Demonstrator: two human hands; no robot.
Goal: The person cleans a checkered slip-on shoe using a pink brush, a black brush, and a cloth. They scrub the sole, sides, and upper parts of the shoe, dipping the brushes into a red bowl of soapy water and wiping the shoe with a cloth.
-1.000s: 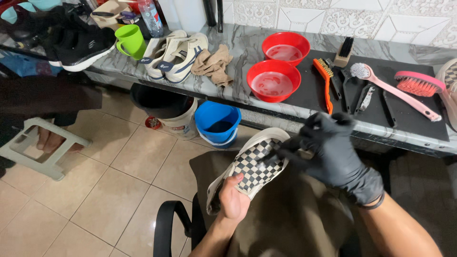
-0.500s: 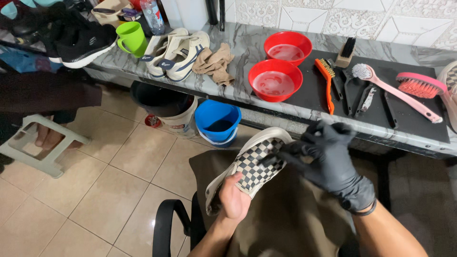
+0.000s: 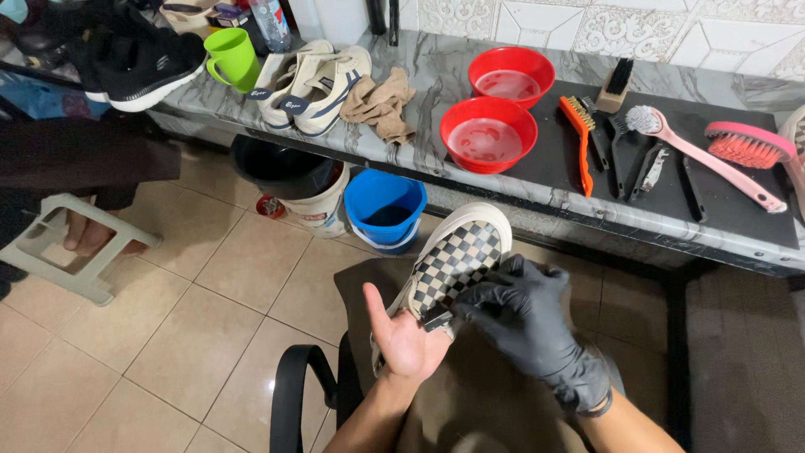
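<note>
A tiled floor point(image 3: 168, 310) fills the lower left, and a marble counter point(image 3: 436, 92) runs across the top with a black mat point(image 3: 696, 214) laid over its right part. Below the counter stand a white bucket point(image 3: 323, 205) with a dark inside and, just beside it on the right, a smaller blue bucket point(image 3: 384, 210). At the far left a footstool point(image 3: 71, 252) shows, with someone's bare foot point(image 3: 88, 235) on it. On the counter, from the left, lie black shoes point(image 3: 138, 59), a green mug point(image 3: 231, 57), a pair of cream shoes point(image 3: 314, 75), a tan cloth point(image 3: 381, 105) and two red bowls point(image 3: 489, 134) holding water, one behind the other. On the mat lie an orange brush point(image 3: 579, 134), several dark brushes point(image 3: 625, 159), a long pink brush point(image 3: 713, 159) and a pink scrub brush point(image 3: 746, 144). Over the person's lap, above a dark chair arm point(image 3: 289, 394), is the checkered slip-on point(image 3: 457, 264), toe pointing toward the counter. The bare left hand point(image 3: 407, 340) grips it from below at the heel end, thumb raised along its side. The black-gloved right hand point(image 3: 524, 323) rests on the upper near the opening, its fingers closed on a small dark tool point(image 3: 438, 319) pressed against the shoe; what kind of tool is too small to tell.
</note>
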